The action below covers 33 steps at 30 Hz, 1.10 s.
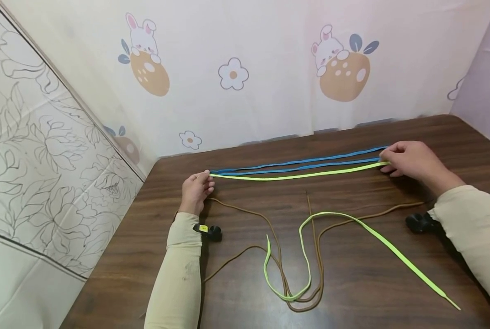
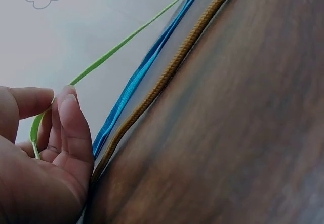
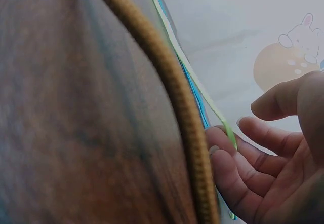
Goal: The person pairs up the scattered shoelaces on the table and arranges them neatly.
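Observation:
In the head view my left hand (image 1: 196, 189) pinches one end of a flat yellow-green lace (image 1: 319, 174) between thumb and fingers. The left wrist view shows this lace (image 2: 116, 48) running up from the fingertips of my left hand (image 2: 50, 148). At the other end my right hand (image 1: 413, 162) holds the lace at its fingers. Its thumb stands apart from the lace (image 3: 195, 79) in the right wrist view, where the lace passes between the bent fingers of my right hand (image 3: 273, 153). Two blue strands (image 1: 323, 160) lie just beyond the green one, roughly alongside it.
Nearer on the brown table (image 1: 146, 274), a brown cord (image 1: 316, 237) lies in loose curves. A second yellow-green lace (image 1: 401, 256) curves across it, with one tip toward the right front. A patterned cloth (image 1: 269, 68) hangs behind the table.

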Each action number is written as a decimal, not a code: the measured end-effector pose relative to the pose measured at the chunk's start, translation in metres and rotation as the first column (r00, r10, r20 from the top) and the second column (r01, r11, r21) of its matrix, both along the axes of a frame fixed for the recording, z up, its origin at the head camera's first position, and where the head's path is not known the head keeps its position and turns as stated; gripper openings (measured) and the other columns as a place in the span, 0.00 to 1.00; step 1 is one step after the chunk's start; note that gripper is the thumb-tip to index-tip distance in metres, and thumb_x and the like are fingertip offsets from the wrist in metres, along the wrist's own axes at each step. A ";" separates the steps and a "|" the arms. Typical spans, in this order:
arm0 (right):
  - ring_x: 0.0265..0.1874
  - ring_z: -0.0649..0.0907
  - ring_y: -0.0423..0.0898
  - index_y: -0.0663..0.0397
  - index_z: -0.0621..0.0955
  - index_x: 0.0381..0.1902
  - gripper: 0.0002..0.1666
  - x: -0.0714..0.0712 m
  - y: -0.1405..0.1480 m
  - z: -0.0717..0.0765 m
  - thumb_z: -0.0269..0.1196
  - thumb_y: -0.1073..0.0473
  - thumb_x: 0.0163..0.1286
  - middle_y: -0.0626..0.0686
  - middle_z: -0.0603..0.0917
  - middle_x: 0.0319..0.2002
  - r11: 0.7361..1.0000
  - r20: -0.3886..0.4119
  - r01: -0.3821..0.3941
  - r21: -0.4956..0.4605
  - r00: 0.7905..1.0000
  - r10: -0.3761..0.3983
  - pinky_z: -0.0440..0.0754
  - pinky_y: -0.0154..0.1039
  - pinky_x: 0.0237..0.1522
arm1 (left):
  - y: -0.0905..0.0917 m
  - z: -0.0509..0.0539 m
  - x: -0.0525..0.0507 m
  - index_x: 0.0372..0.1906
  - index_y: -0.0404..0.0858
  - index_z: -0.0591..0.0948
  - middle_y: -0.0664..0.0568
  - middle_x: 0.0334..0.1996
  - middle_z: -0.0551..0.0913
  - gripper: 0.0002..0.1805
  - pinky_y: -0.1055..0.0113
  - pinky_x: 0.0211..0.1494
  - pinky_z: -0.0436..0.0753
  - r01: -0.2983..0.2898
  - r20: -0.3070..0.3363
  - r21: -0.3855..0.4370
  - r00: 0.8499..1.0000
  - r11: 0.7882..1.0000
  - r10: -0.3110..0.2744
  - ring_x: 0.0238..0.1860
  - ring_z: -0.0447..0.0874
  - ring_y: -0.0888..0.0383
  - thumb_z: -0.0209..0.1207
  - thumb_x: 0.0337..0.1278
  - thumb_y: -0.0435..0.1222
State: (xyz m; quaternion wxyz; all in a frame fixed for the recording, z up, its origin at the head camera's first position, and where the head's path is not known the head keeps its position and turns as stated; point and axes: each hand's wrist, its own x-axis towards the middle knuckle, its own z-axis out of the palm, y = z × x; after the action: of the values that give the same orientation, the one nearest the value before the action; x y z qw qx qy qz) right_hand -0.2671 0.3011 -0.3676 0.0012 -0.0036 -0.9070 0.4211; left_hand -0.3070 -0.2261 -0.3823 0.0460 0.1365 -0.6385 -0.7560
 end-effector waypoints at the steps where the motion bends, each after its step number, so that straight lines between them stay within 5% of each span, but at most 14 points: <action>1: 0.32 0.87 0.38 0.71 0.75 0.56 0.29 0.000 0.001 0.000 0.51 0.48 0.77 0.73 0.78 0.53 1.000 0.005 -0.001 0.003 1.000 0.001 0.86 0.41 0.34 | 0.000 0.000 0.000 0.42 0.35 0.77 0.49 0.30 0.82 0.09 0.73 0.28 0.80 -0.003 0.001 0.006 1.000 1.000 0.003 0.25 0.80 0.63 0.62 0.69 0.38; 11: 0.32 0.86 0.35 0.72 0.76 0.54 0.27 -0.003 0.003 0.001 0.50 0.49 0.77 0.58 0.88 0.39 1.000 0.027 -0.009 -0.004 1.000 0.009 0.86 0.39 0.34 | -0.008 0.000 -0.001 0.55 0.27 0.75 0.49 0.30 0.80 0.17 0.73 0.32 0.82 0.001 0.031 0.035 1.000 0.999 -0.002 0.27 0.82 0.61 0.61 0.68 0.33; 19: 0.30 0.85 0.39 0.74 0.79 0.50 0.27 -0.002 0.003 0.000 0.50 0.51 0.76 0.57 0.87 0.36 1.000 -0.003 0.011 0.024 1.000 -0.011 0.86 0.39 0.32 | -0.011 0.001 -0.003 0.61 0.25 0.73 0.48 0.33 0.80 0.21 0.73 0.33 0.83 0.002 0.060 0.047 0.998 0.999 -0.005 0.28 0.83 0.61 0.58 0.70 0.32; 26: 0.30 0.86 0.42 0.73 0.79 0.48 0.25 -0.001 0.004 0.000 0.50 0.53 0.75 0.58 0.86 0.37 0.999 0.008 0.028 0.019 1.000 -0.028 0.86 0.39 0.33 | -0.011 0.002 -0.002 0.63 0.24 0.72 0.38 0.45 0.80 0.22 0.70 0.39 0.85 0.026 0.048 0.003 0.999 1.000 -0.027 0.33 0.87 0.58 0.56 0.71 0.32; 33: 0.30 0.86 0.43 0.73 0.80 0.47 0.24 -0.001 0.004 0.001 0.48 0.55 0.73 0.61 0.85 0.38 0.999 0.009 0.041 0.025 0.999 -0.041 0.86 0.40 0.33 | -0.011 0.003 -0.002 0.66 0.24 0.69 0.33 0.59 0.74 0.23 0.64 0.51 0.84 0.040 0.052 0.022 0.998 0.999 -0.041 0.49 0.85 0.48 0.54 0.72 0.32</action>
State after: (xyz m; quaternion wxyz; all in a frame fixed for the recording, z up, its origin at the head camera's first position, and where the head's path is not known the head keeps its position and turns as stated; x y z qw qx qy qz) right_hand -0.2678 0.3055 -0.3670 0.0058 -0.0243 -0.9119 0.4097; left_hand -0.3086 -0.2370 -0.3795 0.0126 0.1437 -0.6343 -0.7595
